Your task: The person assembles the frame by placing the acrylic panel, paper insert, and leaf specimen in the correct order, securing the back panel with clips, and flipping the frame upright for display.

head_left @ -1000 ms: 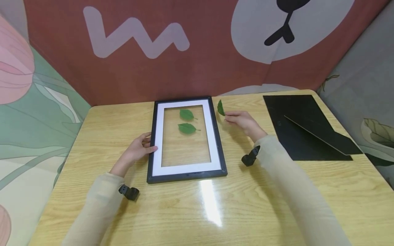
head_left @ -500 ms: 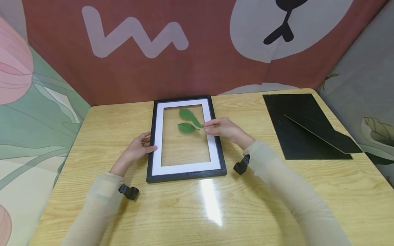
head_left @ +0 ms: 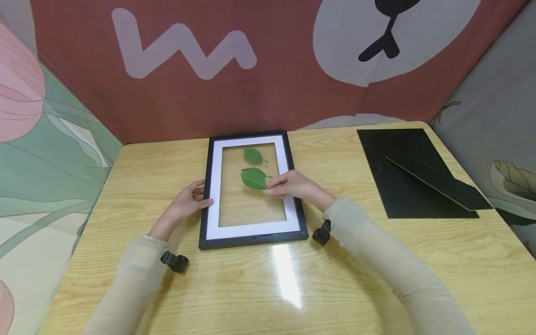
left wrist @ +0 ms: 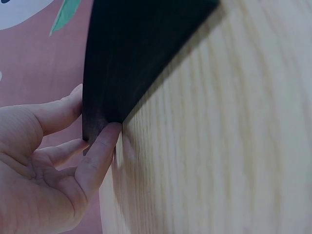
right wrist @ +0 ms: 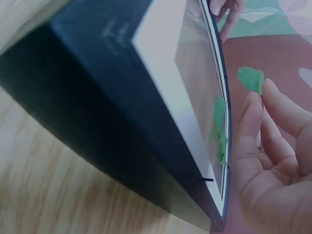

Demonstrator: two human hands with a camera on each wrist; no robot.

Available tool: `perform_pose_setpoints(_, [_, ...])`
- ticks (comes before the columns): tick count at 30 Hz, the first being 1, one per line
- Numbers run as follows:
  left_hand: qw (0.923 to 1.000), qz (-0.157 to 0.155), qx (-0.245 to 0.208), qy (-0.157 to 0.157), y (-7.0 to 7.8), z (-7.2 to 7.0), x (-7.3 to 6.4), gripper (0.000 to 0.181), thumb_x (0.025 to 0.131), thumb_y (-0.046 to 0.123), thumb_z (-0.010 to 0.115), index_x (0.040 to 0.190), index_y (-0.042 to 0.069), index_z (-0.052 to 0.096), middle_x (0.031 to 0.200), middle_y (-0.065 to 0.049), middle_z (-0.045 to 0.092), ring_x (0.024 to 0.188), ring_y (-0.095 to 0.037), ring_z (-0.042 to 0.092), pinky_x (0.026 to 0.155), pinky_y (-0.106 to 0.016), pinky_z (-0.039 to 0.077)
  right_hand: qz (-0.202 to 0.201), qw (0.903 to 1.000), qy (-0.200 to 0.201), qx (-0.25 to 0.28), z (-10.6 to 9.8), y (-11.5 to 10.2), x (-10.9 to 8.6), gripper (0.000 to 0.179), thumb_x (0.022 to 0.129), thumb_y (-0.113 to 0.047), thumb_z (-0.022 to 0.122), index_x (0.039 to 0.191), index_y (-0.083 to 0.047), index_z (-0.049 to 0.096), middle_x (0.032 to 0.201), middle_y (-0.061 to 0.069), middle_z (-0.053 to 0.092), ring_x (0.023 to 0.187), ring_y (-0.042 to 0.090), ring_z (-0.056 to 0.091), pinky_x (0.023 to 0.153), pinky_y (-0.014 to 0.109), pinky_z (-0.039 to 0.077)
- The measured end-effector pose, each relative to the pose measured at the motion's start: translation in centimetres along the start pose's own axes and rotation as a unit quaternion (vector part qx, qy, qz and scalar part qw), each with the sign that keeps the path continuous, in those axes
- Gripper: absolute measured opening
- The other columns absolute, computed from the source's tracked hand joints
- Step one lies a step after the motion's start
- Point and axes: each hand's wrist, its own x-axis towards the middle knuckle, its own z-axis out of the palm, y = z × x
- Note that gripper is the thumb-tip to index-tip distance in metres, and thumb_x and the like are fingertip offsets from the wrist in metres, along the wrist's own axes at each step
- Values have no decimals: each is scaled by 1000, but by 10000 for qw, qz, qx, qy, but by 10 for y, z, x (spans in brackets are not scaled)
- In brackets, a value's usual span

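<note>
A black picture frame (head_left: 253,240) with a white mat (head_left: 251,230) lies flat on the table. My left hand (head_left: 187,201) grips its left side, the thumb over the rim and the fingers along the outer edge (left wrist: 105,87). Between thumb and fingertips my right hand (head_left: 293,185) pinches a green leaf (head_left: 253,179) by its stem end, over the frame's window. In the right wrist view this leaf (right wrist: 251,79) is held above the pane. One leaf (head_left: 253,155) lies in the window's upper part. Another lies below it, mostly hidden by the held leaf; its stem shows.
On the right of the wooden table (head_left: 356,288) lies a black backing board (head_left: 383,186), its stand flap (head_left: 444,181) raised at an angle. A printed cloth (head_left: 276,102) hangs behind the table's far edge.
My right hand has carried the leaf left from beside the frame to over the window, then slightly down, across the lower leaf. My left hand stays on the frame.
</note>
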Motion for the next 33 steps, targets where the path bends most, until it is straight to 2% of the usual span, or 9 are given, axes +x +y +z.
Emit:
perform_pose_setpoints(3, [10000, 3, -10, -1, 0, 0, 0, 75, 94, 18, 61, 153, 8, 16, 150, -26, 32, 135, -40, 39, 110, -50, 40, -4, 9998, -64, -210, 3, 1, -1, 29, 89, -17, 68, 112, 1, 69, 96, 10, 71, 67, 3, 56, 66, 18, 51])
perform_pose_setpoints(6, [10000, 8, -61, -15, 0, 0, 0, 75, 94, 18, 61, 153, 7, 16, 150, -26, 32, 135, -40, 39, 110, -50, 40, -10, 9991, -168, -390, 5, 1, -1, 27, 89, -17, 68, 109, 0, 70, 76, 2, 67, 62, 5, 52, 61, 19, 47])
perform_pose_setpoints(14, [10000, 7, -93, -31, 0, -1, -1, 76, 94, 18, 61, 153, 7, 16, 150, -26, 32, 135, -40, 40, 109, -49, 41, 3, 9983, -346, -467, 7, 2, 1, 24, 89, -17, 67, 106, 1, 72, 66, -2, 62, 57, 7, 49, 57, 19, 43])
perform_pose_setpoints(16, [10000, 29, -57, -22, 0, -1, -1, 75, 94, 18, 61, 153, 7, 16, 150, -27, 33, 135, -40, 40, 109, -49, 41, -15, 9981, -371, -487, 7, 2, 2, 24, 90, -15, 66, 106, 2, 71, 66, -2, 62, 57, 7, 49, 57, 19, 43])
perform_pose_setpoints(18, [10000, 47, -25, -22, 1, -1, -1, 75, 94, 17, 61, 153, 6, 17, 150, -27, 33, 135, -41, 39, 109, -50, 40, 0, 9982, -375, -478, 7, 2, 2, 24, 90, -12, 65, 108, 4, 70, 70, 4, 67, 58, 6, 51, 58, 18, 45])
perform_pose_setpoints(23, [10000, 61, -46, -38, 2, -1, -2, 75, 94, 17, 61, 153, 7, 17, 150, -27, 32, 135, -40, 39, 109, -49, 40, 28, 9988, -322, -368, 6, 3, 1, 25, 90, -5, 63, 112, 7, 67, 92, 18, 72, 65, 5, 59, 63, 18, 52])
perform_pose_setpoints(28, [10000, 78, -36, -50, 2, -1, -2, 76, 94, 18, 61, 153, 6, 16, 150, -27, 32, 135, -41, 39, 109, -49, 41, 15, 9992, -272, -292, 3, 3, -1, 28, 90, -5, 62, 115, 7, 64, 95, 19, 72, 69, 7, 61, 67, 19, 55])
perform_pose_setpoints(33, [10000, 67, -25, -37, 0, -1, -2, 75, 94, 19, 61, 153, 7, 16, 150, -26, 33, 134, -40, 40, 108, -49, 42, 40, 9993, -280, -264, 1, 2, -1, 30, 91, -6, 62, 117, 7, 63, 91, 16, 72, 69, 7, 62, 70, 21, 57])
